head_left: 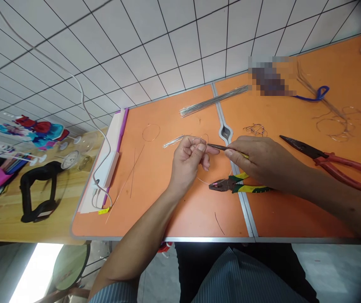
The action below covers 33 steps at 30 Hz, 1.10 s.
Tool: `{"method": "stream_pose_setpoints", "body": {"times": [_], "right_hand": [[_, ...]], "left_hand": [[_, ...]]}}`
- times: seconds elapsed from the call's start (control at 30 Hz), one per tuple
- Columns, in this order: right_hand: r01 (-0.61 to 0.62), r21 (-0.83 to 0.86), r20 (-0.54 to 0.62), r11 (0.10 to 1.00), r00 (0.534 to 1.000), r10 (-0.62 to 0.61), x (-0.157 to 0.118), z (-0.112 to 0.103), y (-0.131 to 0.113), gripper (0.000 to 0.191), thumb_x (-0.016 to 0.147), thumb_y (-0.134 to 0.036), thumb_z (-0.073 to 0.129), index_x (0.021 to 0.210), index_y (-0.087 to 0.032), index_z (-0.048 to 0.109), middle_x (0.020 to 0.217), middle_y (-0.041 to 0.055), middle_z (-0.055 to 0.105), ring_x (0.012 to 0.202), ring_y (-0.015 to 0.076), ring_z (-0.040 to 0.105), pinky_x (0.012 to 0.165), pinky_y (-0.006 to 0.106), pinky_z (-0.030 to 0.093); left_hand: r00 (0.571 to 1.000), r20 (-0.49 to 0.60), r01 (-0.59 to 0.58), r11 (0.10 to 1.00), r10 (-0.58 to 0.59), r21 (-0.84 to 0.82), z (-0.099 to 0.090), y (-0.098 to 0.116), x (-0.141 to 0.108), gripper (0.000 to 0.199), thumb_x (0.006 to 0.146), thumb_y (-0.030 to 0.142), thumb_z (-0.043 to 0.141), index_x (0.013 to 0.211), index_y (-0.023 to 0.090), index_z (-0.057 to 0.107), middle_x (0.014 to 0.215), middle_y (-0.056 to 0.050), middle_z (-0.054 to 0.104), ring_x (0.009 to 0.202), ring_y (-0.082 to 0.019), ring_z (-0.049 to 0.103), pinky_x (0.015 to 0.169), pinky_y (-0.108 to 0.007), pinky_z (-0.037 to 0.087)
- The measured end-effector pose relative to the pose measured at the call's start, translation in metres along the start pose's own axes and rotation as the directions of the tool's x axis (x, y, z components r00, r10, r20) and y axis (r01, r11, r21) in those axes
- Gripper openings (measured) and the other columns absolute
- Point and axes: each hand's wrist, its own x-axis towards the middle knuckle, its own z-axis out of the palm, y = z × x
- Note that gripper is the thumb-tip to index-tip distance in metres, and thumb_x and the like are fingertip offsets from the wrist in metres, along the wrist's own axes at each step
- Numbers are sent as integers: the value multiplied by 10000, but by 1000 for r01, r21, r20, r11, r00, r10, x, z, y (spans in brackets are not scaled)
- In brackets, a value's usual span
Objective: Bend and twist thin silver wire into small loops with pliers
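Fine pale wire point(203, 180) pinched at the tip of a slim tool

Fine pale wire curves in a thin loop out of the person's left hand point(186, 162), passing below the fingers toward the metal seam point(241, 201) that divides the orange tabletop point(180, 219). The left hand is almost closed near the middle of the frame, with thumb and fingertips pinched on the wire. The right hand point(262, 162) is curled shut around a slim tapered tool point(222, 147), which has a dark shaft and a yellow end; its point sits just at the left fingertips.

Just below the hands lie pliers with yellow-and-green handles point(246, 184), and long-nose pliers with red handles point(347, 168) lie to the right. Above the hands are a long bundle of straight silver rods point(214, 100), a shorter bundle of rods point(173, 142), a pale wire ring point(151, 132) and a small coppery tangle point(256, 129). Looser coppery wire loops point(331, 124) and a blue cord point(312, 94) sit at upper right. A metal-rimmed slot point(225, 132) opens in the seam. At the tabletop's left edge, a white power strip point(109, 158) rests on a white-and-purple board point(122, 130), with a white cable point(82, 97) rising from it toward the upper left.
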Motion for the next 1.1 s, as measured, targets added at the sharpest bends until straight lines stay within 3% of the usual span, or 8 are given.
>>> {"method": "stream_pose_setpoints", "body": {"times": [0.2, 0.33, 0.57, 0.77, 0.87, 0.97, 1.03, 1.1], "right_hand": [[31, -64, -18, 998, 999, -32, -2, 6, 5, 388, 1151, -372, 379, 867, -242, 608, 811, 58, 660, 722, 224, 555, 682, 379, 333], [96, -30, -15, 995, 995, -97, -2, 7, 13, 360, 1153, -357, 418, 1006, -221, 717, 951, 89, 758, 869, 253, 672, 745, 380, 404], [-152, -119, -69, 981, 987, 144, 9, 1, 40, 422, 1148, -476, 446, 1064, -222, 773, 1167, 134, 809, 1100, 333, 712, 790, 396, 434], [-382, -281, -249, 880, 915, 317, 10, -24, 64, 436, 1164, -476, 504, 1240, -172, 807, 1285, 236, 768, 1001, 323, 666, 726, 409, 296], [-445, -368, -264, 817, 892, 367, 11, -32, 95, 545, 1170, -525, 476, 1196, -107, 825, 1248, 328, 744, 944, 338, 655, 763, 457, 312], [-483, -378, -325, 790, 868, 375, 14, -32, 120, 506, 1115, -515, 539, 1050, -120, 849, 1132, 306, 763, 949, 363, 659, 823, 497, 408], [-483, -358, -357, 799, 862, 361, 15, -33, 115, 439, 1041, -519, 637, 1068, -142, 861, 1203, 298, 766, 1076, 421, 681, 913, 558, 477], [-377, -257, -444, 890, 864, 238, 17, -33, 89, 416, 1028, -490, 653, 1216, -175, 850, 1405, 261, 742, 1229, 424, 683, 1015, 578, 505]], "left_hand": [[998, -13, 70, 997, -69, 30, 3, 3, -1, 417, 984, 528, 866, 973, 236, 568, 900, -46, 879, 526, -106, 620, 552, -258, 512], [991, -52, 123, 992, -121, 36, 0, 0, 3, 432, 941, 529, 891, 961, 234, 576, 861, -49, 867, 501, -107, 593, 512, -255, 477], [958, -113, 262, 965, -263, -28, -10, 2, 12, 303, 968, 403, 850, 950, 209, 619, 858, -59, 862, 489, -93, 595, 503, -228, 458], [945, -113, 292, 947, -307, -130, -12, 0, 17, 302, 990, 398, 845, 932, 193, 631, 865, -75, 864, 505, -87, 619, 501, -207, 483], [948, -98, 289, 948, -303, -132, -12, 0, 18, 319, 964, 409, 866, 913, 197, 633, 867, -73, 862, 487, -85, 598, 482, -211, 468], [961, -63, 261, 959, -269, -114, -11, 3, 17, 293, 954, 403, 854, 916, 195, 651, 853, -74, 852, 435, -65, 492, 428, -207, 345], [970, -30, 237, 965, -241, -109, -9, 4, 15, 264, 947, 383, 844, 922, 191, 664, 842, -79, 845, 422, -48, 399, 423, -208, 252], [973, 9, 230, 966, -231, -113, -8, 6, 14, 256, 912, 356, 864, 944, 194, 668, 836, -82, 844, 430, -45, 347, 440, -214, 211]]}}
